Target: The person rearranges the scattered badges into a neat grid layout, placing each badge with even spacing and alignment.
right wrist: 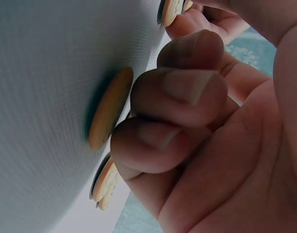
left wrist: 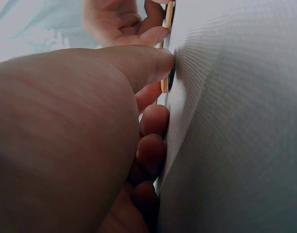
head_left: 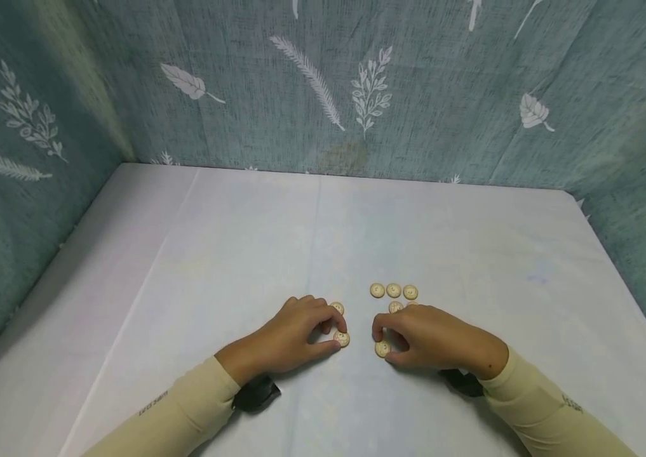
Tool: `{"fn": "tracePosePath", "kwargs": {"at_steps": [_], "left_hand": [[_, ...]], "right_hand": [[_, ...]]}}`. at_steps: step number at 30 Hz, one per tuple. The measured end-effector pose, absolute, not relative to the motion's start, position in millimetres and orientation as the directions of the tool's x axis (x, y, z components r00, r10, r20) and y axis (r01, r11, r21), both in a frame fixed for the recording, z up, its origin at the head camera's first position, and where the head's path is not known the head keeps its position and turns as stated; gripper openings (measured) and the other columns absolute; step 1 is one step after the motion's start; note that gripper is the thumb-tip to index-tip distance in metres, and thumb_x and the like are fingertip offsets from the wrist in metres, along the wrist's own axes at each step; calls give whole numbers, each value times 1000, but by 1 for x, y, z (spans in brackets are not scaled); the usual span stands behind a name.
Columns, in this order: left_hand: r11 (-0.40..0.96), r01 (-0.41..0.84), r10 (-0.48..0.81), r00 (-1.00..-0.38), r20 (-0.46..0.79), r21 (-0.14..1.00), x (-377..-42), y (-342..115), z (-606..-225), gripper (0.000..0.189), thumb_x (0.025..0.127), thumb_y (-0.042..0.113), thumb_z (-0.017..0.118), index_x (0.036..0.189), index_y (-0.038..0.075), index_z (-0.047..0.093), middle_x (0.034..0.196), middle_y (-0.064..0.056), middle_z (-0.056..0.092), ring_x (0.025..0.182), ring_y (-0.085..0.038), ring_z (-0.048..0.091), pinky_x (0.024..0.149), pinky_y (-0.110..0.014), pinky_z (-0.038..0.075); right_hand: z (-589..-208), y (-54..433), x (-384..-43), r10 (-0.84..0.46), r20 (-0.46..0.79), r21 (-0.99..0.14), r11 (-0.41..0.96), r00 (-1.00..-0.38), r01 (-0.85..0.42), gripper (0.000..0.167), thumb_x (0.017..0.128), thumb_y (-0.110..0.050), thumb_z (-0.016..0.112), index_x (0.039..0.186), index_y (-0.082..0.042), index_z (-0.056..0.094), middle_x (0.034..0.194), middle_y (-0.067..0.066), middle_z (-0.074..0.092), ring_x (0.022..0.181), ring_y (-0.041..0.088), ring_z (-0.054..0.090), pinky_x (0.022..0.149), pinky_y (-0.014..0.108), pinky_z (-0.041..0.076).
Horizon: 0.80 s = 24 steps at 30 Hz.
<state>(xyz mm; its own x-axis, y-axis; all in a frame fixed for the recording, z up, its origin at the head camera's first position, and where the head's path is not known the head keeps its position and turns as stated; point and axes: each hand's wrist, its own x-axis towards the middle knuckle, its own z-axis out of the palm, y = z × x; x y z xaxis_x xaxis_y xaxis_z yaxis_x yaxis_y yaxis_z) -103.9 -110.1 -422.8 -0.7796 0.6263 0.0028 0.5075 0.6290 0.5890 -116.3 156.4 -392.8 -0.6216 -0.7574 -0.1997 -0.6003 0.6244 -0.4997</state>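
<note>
My left hand (head_left: 294, 333) rests low over the white tabletop, thumb and index finger pinching a round wooden disc (head_left: 342, 339) by its edges. In the left wrist view that disc (left wrist: 164, 85) shows edge-on by the thumb tip. A second wooden disc (head_left: 336, 308) lies just beyond the left fingers, partly covered. Across a small gap, my right hand (head_left: 431, 339) pinches another marked wooden disc (head_left: 382, 349) between thumb and index finger. The right hand's other fingers (right wrist: 170, 97) are curled in, with a disc (right wrist: 111, 109) on the table beside them.
A row of three wooden discs (head_left: 394, 290) lies beyond the right hand. Nearer to it is another disc (head_left: 396, 307), and one more is mostly hidden by the hand. A white cloth (head_left: 231, 241) covers the table; green leaf-patterned fabric (head_left: 277, 127) stands behind it and at both sides.
</note>
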Motion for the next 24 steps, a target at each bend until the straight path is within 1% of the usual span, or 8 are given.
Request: {"fn": "tracePosePath", "kwargs": {"at_steps": [3, 9, 15, 21, 24], "left_hand": [[635, 500, 626, -779, -14, 589, -103, -110, -424, 14, 91, 34, 73, 102, 32, 65, 86, 16, 51, 88, -4, 46, 82, -32, 30], [634, 503, 621, -784, 2, 588, -103, -110, -423, 14, 91, 34, 74, 102, 32, 65, 86, 16, 51, 88, -4, 46, 82, -32, 31], [637, 497, 624, -782, -15, 589, -102, -110, -425, 15, 91, 34, 73, 103, 32, 65, 86, 17, 51, 88, -3, 46, 82, -31, 31], [622, 523, 626, -779, 31, 582, -104, -111, -425, 15, 90, 32, 74, 102, 32, 65, 85, 15, 51, 87, -4, 46, 81, -32, 31], [620, 520, 628, -778, 26, 588, -104, -111, -425, 14, 91, 33, 74, 102, 32, 65, 85, 15, 52, 87, -3, 46, 81, -32, 31]], "right_hand": [[-393, 156, -115, -758, -207, -501, 625, -618, -599, 16, 85, -17, 74, 97, -23, 64, 59, -17, 44, 53, -5, 39, 53, 18, 37], [-395, 155, -115, -761, -190, -488, 622, -621, -613, 17, 84, -16, 73, 96, -23, 63, 59, -17, 44, 53, -5, 38, 52, 18, 36], [-396, 154, -114, -770, -178, -495, 608, -613, -620, 17, 83, -16, 74, 95, -22, 63, 59, -18, 43, 53, -6, 38, 52, 17, 36], [-395, 154, -116, -772, -161, -478, 606, -615, -635, 17, 84, -17, 74, 95, -22, 63, 59, -18, 43, 53, -6, 38, 52, 17, 35], [-395, 155, -115, -772, -165, -479, 606, -614, -635, 17, 84, -17, 74, 95, -22, 62, 59, -18, 43, 53, -6, 38, 52, 17, 35]]}}
